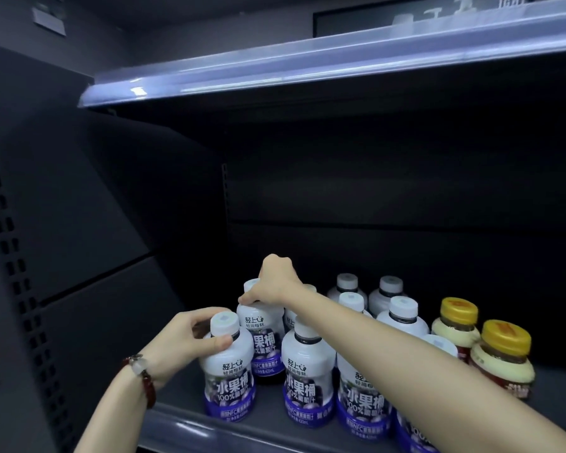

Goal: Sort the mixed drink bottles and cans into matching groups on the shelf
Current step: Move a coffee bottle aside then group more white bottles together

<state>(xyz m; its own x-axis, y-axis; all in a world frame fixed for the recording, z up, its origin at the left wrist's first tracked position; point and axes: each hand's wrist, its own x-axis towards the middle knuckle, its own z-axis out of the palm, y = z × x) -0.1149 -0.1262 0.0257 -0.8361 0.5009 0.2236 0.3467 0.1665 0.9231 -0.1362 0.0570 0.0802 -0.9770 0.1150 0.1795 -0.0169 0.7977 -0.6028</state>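
Observation:
Several white-capped grape juice bottles with purple labels stand grouped on the dark shelf. My left hand grips the neck of the front-left grape juice bottle, which stands upright near the shelf's front edge. My right hand reaches across and closes on the cap of the grape bottle behind it. My right forearm hides part of the bottles at the front right. Two yellow-capped bottles with cream and red labels stand at the right of the group.
A lit upper shelf edge runs overhead. The dark perforated side panel closes the left. The back of the shelf behind the bottles is dark and open, as is the strip left of the grape bottles.

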